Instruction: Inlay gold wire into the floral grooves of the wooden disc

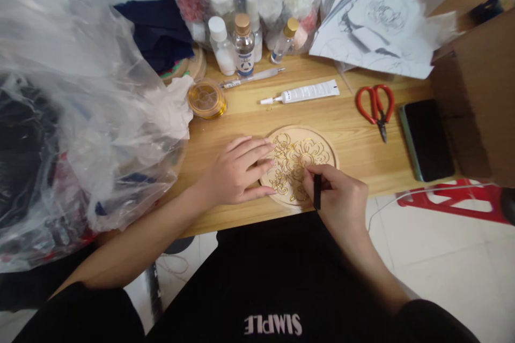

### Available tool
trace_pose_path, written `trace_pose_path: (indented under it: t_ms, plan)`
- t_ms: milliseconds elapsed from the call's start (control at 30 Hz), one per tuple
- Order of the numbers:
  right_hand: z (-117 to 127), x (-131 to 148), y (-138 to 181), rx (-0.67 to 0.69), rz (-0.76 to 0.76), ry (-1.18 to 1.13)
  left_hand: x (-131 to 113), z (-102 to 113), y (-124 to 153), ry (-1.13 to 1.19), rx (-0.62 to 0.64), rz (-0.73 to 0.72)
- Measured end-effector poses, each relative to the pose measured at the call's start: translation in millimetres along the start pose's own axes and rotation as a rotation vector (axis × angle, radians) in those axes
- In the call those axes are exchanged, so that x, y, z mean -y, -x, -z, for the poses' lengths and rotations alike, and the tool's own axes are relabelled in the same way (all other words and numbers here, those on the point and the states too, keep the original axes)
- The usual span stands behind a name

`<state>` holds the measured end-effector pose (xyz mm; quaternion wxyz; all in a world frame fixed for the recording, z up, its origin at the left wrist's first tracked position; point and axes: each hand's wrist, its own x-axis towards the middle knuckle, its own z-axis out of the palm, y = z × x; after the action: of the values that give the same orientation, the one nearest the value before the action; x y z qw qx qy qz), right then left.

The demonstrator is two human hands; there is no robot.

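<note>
A round wooden disc [335, 156] lies near the front edge of the table, with curled gold wire [281, 166] forming a floral pattern on it. My left hand [237, 169] rests at the disc's left side, fingers spread, fingertips over the rim and wire. Over the lower right of the disc, my right hand [341, 193] is closed in a pinch around a slim black tool [317, 192]. The tool's flat end sticks out above the fingers; its tip is hidden by my hand, so its exact kind does not show.
Beyond the disc lie a white glue tube [309, 92], a pen [253, 77] and a spool of gold wire [207, 98]. Red-handled pliers [376, 110] and a phone [427, 139] are at right, beside a cardboard box [477, 91]. Bottles [244, 48] stand behind; plastic bags [120, 80] crowd the left.
</note>
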<state>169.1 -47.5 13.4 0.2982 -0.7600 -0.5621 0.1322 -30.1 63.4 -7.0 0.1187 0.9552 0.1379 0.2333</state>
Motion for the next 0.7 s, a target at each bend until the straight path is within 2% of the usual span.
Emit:
trace_pose_path:
  t_ms: [200,500,700]
  plan:
    - [4,4,2,0.042,-0.069,0.004,0,0,-1,-0.015,0.009,-0.006]
    - [0,8,6,0.029,-0.1,0.027,0,1,-1,-0.033,0.011,0.003]
    - [2,15,9,0.027,-0.14,0.071,-1,2,-3,-0.024,-0.049,-0.011]
